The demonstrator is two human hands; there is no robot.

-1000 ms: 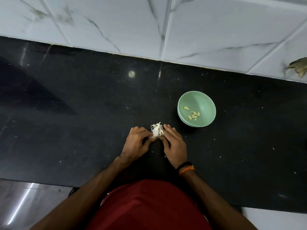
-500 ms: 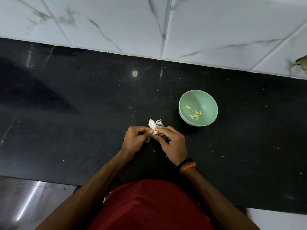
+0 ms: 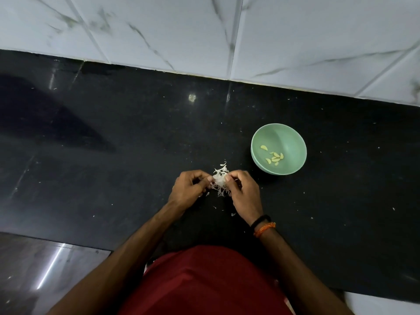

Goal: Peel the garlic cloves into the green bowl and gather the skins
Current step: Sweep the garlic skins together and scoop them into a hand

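Left hand (image 3: 189, 189): fingers curled, fingertips pinching the left side of a small white clump of papery garlic skins (image 3: 220, 181); hand held low over the worktop.
Right hand (image 3: 244, 192): fingers curled, thumb and forefinger pinching the right side of the same clump; the two hands met across it.
Garlic skins: bunched between both sets of fingertips, thin shreds sticking up at the far edge and hanging down at the near edge. Could not tell whether a clove lay inside the clump.
Loose flakes (image 3: 233, 214): a few white scraps lay on the worktop just near of the hands, one close beside the right wrist.
Round pale green bowl (image 3: 288, 135): stood upright on the worktop, right of and slightly beyond the hands, near them but not touching.
Peeled pale yellow garlic cloves (image 3: 275, 158): a small cluster sat in the bottom of the bowl, one more clove lying a little apart toward the left wall.
Worktop (image 3: 113, 144): polished black stone, speckled with tiny white specks, light glare near its middle.
Wall (image 3: 295, 35): white marble-veined tiles behind the worktop's far edge.
Wrist bands (image 3: 263, 226): one black, one orange, on the right wrist.
Red garment (image 3: 204, 285): filled the near bottom of the view, between the forearms.
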